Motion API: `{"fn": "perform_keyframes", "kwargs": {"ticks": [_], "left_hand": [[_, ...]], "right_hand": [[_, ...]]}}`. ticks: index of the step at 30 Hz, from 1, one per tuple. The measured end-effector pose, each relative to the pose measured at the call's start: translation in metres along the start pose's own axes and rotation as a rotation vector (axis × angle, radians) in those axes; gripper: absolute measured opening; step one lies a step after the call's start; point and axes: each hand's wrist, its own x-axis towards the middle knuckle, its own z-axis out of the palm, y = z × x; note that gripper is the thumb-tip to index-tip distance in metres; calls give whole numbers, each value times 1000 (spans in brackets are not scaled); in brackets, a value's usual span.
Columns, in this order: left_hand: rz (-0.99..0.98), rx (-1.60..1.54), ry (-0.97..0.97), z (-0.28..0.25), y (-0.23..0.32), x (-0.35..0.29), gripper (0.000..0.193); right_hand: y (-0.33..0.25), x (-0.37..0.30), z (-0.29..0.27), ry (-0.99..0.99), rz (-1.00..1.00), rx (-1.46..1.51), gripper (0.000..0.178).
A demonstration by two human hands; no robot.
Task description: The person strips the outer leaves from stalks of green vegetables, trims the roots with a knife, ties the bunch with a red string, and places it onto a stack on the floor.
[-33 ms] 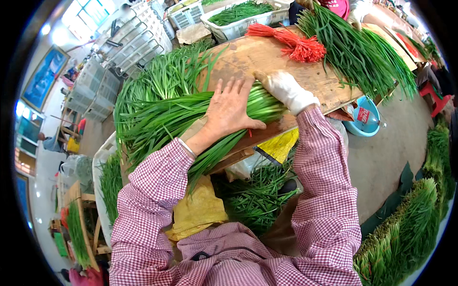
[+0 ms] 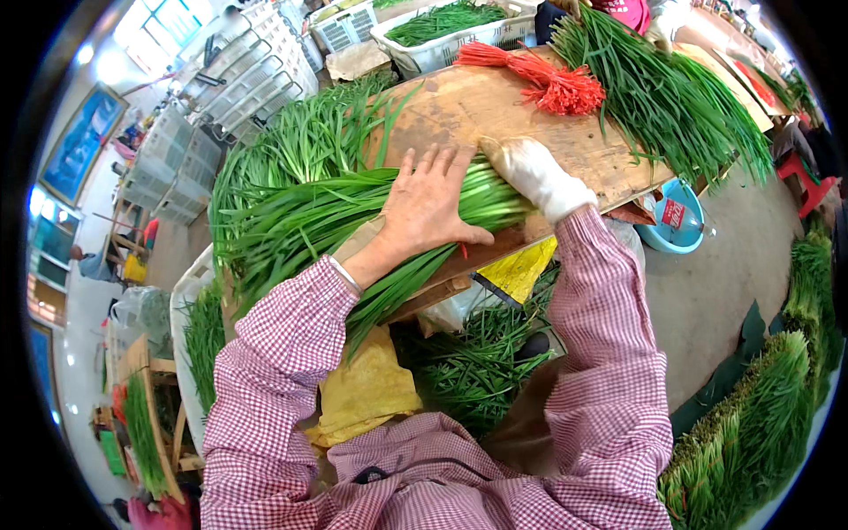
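A thick bunch of garlic chives (image 2: 327, 208) lies across the wooden board, its long green leaves fanning left and its pale stem ends at the right. Spread flat on top of the bunch is my bare left hand (image 2: 426, 201), thumb pointing right, open and pressing on the stems. My right hand (image 2: 530, 172), in a white glove with a stained tip, rests against the cut ends, fingers stretched out and partly hidden. Just under my left thumb a bit of red tie shows. More loose chives (image 2: 300, 132) are heaped behind the bunch.
On the board (image 2: 442, 110) lies a bundle of red ties (image 2: 561, 88). Another person handles chives (image 2: 662, 102) at the far right. A white crate (image 2: 424, 57) stands behind, a blue basin (image 2: 671, 234) at right. Loose leaves (image 2: 468, 380) lie below; chive bunches (image 2: 751, 442) line the right floor.
My gloved right hand has shifted slightly to the right and down at the stem ends, its forearm with it. My left hand and the bunch have hardly moved.
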Motion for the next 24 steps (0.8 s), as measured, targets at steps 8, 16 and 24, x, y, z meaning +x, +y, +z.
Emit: {"fn": "perform_keyframes", "kwargs": {"ticks": [8, 16, 24], "left_hand": [[71, -129, -200, -8, -6, 12, 94], [43, -182, -147, -7, -13, 8, 86], [73, -201, -56, -3, -9, 4, 89]], "right_hand": [[7, -39, 24, 166, 239, 1364, 37], [-20, -33, 42, 495, 495, 1869, 71], [1, -58, -17, 662, 486, 1267, 27]]}}
